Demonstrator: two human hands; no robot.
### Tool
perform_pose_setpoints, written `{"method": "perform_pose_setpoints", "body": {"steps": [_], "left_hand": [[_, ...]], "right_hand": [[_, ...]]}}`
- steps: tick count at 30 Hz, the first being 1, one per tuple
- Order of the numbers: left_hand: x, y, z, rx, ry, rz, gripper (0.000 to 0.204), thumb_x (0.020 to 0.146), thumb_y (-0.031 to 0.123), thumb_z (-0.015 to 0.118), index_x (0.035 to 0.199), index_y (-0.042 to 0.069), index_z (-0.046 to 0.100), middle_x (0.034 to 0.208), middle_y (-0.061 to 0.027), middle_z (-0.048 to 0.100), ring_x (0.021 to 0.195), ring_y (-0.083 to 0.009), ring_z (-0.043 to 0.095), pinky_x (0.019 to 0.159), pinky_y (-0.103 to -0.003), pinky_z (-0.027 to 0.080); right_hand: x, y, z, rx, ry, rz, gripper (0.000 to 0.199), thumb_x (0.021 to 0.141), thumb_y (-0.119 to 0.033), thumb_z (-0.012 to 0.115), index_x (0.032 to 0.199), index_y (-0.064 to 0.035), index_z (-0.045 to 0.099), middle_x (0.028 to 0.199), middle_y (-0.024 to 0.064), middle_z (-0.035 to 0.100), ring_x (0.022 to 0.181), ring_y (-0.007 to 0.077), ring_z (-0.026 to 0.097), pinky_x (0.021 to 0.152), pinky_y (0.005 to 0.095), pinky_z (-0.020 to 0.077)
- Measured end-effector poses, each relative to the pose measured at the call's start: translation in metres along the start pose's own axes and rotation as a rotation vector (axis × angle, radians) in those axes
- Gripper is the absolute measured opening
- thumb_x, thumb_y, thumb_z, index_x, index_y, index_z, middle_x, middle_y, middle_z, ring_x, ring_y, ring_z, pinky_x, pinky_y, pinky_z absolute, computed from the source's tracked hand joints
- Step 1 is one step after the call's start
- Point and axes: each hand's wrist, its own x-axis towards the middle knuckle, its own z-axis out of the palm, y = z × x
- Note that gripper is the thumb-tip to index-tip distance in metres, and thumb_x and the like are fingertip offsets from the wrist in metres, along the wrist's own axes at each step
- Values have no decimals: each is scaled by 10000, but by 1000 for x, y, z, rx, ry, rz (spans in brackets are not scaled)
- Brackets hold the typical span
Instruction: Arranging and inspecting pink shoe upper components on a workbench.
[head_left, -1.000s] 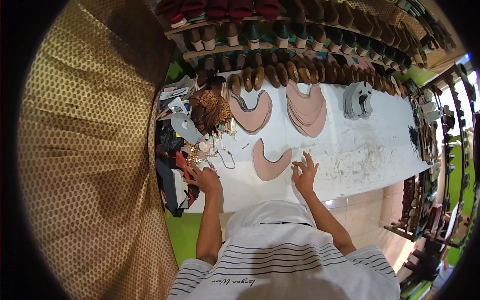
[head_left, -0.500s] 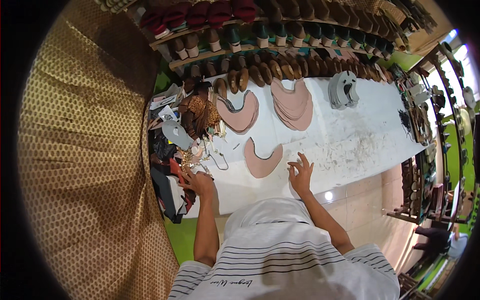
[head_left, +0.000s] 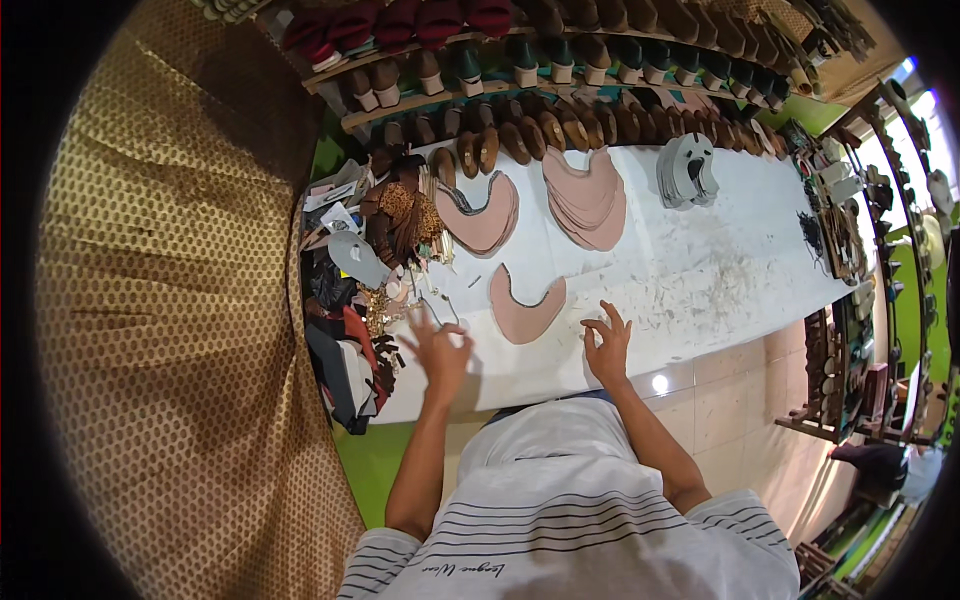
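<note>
Pink curved leather piece (head_left: 527, 312) lies crosswise, tips pointing away, between hands.

A long white table (head_left: 700, 280) runs across the room, its surface scuffed and marked. Behind it, wooden shelves (head_left: 560, 45) hold rows of shoes. A large brown patterned curtain (head_left: 170, 300) hangs at the left. The floor (head_left: 740, 390) is pale tile, with a bright green strip (head_left: 365, 465) near the curtain. Daylight enters at the right.
</note>
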Motion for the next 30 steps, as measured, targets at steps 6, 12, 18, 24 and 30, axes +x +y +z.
{"method": "perform_pose_setpoints", "body": {"steps": [6,12,18,24,30], "left_hand": [[-17,118,43,-200,-284,350,97,784,161,790,847,93,760,1673,-254,265,1589,-456,78,1173,-773,-24],[-22,157,103,-168,-336,496,75,818,108,746,853,43,755,1651,-272,292,1582,-459,106,1173,-782,32],[-20,137,126,17,-266,480,69,838,119,740,833,53,759,1636,-246,337,1575,-449,152,1158,-803,80],[-27,133,134,-8,-195,432,119,878,159,715,814,61,736,1636,-217,350,1576,-429,158,1183,-780,23],[-34,129,128,7,-134,378,124,858,187,764,935,96,727,1629,-218,351,1569,-456,163,1151,-807,29]], "right_hand": [[12,16,-19,-19,-40,-20,145,911,-97,689,1025,-139,768,1497,138,526,1462,384,415,1164,741,216],[26,47,-37,-74,-124,-43,151,903,-122,704,1033,-135,778,1480,151,537,1461,385,412,1169,727,215],[39,62,-36,-143,-260,-244,154,883,-121,715,1023,-131,778,1461,143,553,1481,365,383,1171,716,221],[49,56,-22,-150,-380,-439,126,883,-168,735,990,-131,788,1477,143,537,1488,372,374,1181,717,196],[46,59,-9,-190,-438,-548,102,876,-187,744,947,-127,786,1536,134,489,1511,366,336,1188,737,147]]}}
